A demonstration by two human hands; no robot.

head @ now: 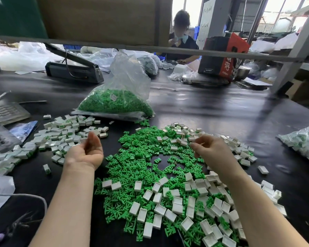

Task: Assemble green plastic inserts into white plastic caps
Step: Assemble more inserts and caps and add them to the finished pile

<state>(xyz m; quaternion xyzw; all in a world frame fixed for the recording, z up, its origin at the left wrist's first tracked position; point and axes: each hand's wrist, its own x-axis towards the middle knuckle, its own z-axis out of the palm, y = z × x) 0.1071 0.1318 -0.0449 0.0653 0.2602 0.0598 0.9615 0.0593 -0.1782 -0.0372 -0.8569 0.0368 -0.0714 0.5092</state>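
Workshop clutter rings a dark desk [212, 107]: a bag of inserts [114, 102] stands toward the far middle, a second person works at the far edge, and another bag [303, 141] lies at the right edge. Loose green inserts [136, 157] spread across the near middle, far too many to count, with empty white caps [171, 205] strewn over and right of them, likewise dozens. That mix likely keeps both parts within reach of either hand. Finished caps [61, 134], green showing at their ends, are heaped toward the left edge, apart from the raw stock, presumably so done work stays sorted.

The left hand [86, 150] hovers palm-up between the finished heap and the inserts, fingers loosely curled and holding nothing, which suggests a piece just released there. The right hand [209, 150] hangs over the inserts, its fingertips [193, 144] apparently pinching something small and pale; blur hides what it is.
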